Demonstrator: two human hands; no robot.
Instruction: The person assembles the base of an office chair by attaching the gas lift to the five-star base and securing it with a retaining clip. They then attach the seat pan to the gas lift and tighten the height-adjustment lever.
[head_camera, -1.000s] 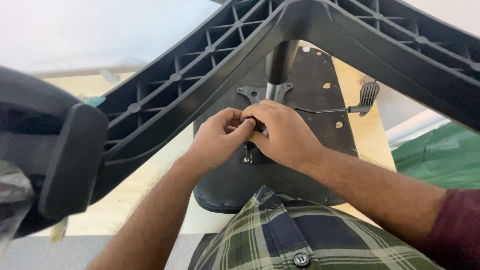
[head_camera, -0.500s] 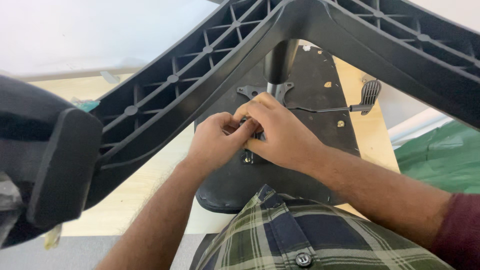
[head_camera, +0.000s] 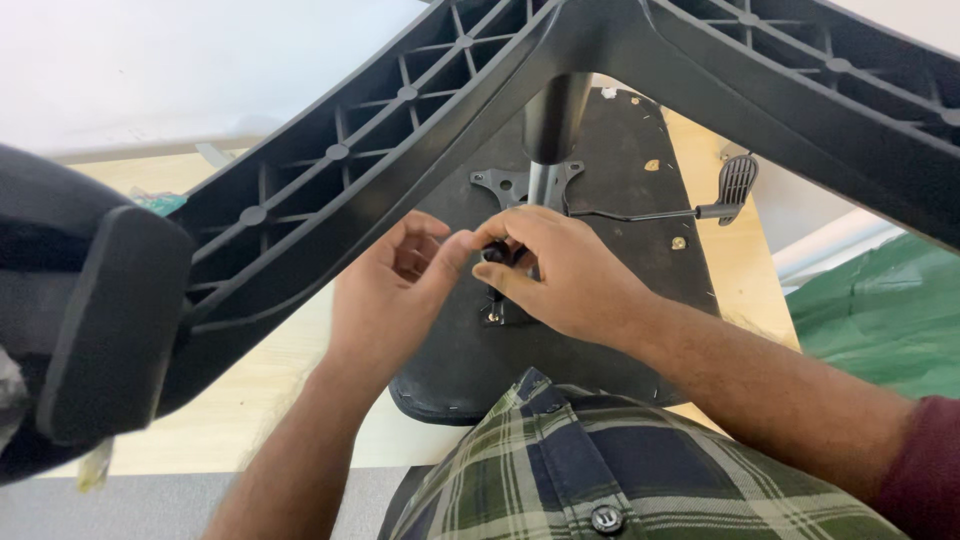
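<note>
An office chair lies upside down, its black seat underside (head_camera: 620, 150) facing me. The ribbed black star base (head_camera: 400, 150) spreads overhead from the centre column (head_camera: 552, 120). My right hand (head_camera: 565, 275) pinches a small dark knob (head_camera: 495, 252) at the metal seat mechanism (head_camera: 500, 185) below the column. My left hand (head_camera: 395, 285) sits right beside it, palm up and fingers loosely curled, its thumb touching the right hand's fingers. What the knob attaches to is hidden by my fingers.
A height lever with a ribbed paddle (head_camera: 737, 183) sticks out to the right of the mechanism. A black caster wheel (head_camera: 100, 320) looms at the near left. The seat rests on a light wooden table (head_camera: 260, 390). A green sheet (head_camera: 880, 310) lies at the right.
My left hand has opened and drawn slightly left off the mechanism. The right hand stays on the knob. The view has shifted a little, with the caster nearer the left edge.
</note>
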